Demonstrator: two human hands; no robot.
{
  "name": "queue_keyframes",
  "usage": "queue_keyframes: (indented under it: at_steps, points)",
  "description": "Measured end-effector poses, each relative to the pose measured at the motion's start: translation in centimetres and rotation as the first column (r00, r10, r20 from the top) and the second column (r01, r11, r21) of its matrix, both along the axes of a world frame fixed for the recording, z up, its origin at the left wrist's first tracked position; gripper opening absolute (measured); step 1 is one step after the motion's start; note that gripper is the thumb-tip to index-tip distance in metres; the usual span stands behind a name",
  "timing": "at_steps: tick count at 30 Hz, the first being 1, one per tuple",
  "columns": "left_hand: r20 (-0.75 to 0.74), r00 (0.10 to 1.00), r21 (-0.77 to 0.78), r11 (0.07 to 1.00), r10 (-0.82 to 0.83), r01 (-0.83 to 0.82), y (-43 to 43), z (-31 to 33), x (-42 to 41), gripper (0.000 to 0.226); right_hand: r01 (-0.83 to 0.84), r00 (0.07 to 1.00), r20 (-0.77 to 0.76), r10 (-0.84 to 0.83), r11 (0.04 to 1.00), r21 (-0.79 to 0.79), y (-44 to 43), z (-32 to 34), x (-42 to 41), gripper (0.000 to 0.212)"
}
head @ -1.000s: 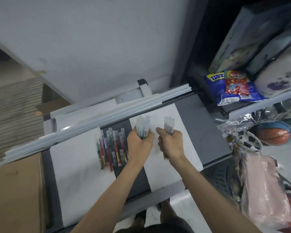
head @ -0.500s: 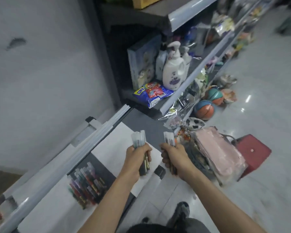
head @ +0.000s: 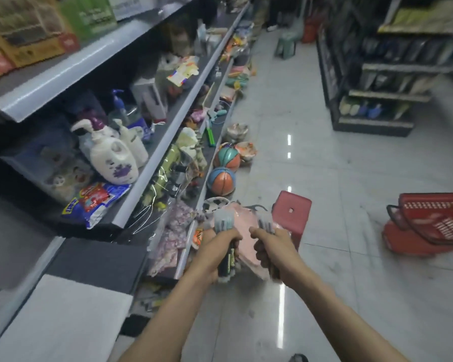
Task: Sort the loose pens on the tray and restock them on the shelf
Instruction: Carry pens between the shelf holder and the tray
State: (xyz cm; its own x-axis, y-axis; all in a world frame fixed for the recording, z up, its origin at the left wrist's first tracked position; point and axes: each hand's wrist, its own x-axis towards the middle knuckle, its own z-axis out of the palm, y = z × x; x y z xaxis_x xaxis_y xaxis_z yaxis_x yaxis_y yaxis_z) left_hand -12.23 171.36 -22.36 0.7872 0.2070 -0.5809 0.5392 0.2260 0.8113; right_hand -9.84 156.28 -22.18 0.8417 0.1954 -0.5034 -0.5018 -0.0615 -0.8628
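Note:
My left hand [head: 216, 248] grips an upright bundle of pens [head: 224, 220] with pale caps, their dark barrels showing below the fist. My right hand [head: 271, 248] grips a second, smaller bundle of pens [head: 265, 222]. Both fists are held side by side in front of me, above the floor beside the long shelf [head: 152, 152] on my left. The tray [head: 63, 317], lined with white paper, is at the lower left, behind my left forearm; no pens on it are in view.
The shelf holds lotion bottles [head: 113, 158], a snack bag [head: 94, 199] and packaged toys. Two balls [head: 221, 180] lie at its foot. A red stool [head: 292, 215] stands just ahead, red baskets [head: 434, 220] to the right, another shelf unit [head: 377, 74] across the aisle.
The view has swung from the tray up and right to the aisle. Both hands, still gripping their pen bundles, have left the tray and now hang over the floor near the stool.

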Motion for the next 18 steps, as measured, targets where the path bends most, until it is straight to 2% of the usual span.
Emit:
queue_keyframes:
  at_steps: [3,8,12,18]
  points:
    - [-0.02,0.996,0.028,0.996,-0.084,0.084,-6.9,-0.1,4.7,0.013,0.03,1.0,0.01,-0.03,0.999,-0.044,-7.2,-0.8,3.7,0.014]
    - [-0.04,0.987,0.084,0.983,-0.158,0.161,-16.2,-0.1,11.8,0.012,0.087,0.996,0.002,-0.087,0.995,-0.051,-16.5,-1.8,10.2,0.02]
    - [-0.026,0.983,0.114,0.977,-0.181,0.183,-20.6,-0.7,17.9,0.005,0.091,0.996,0.03,-0.089,0.994,-0.059,-20.9,-2.3,16.7,0.015]
    - [-0.041,0.985,0.095,0.981,-0.165,0.168,-23.9,-2.6,30.0,0.01,0.078,0.997,0.015,-0.077,0.995,-0.066,-23.9,-2.5,29.2,0.019]
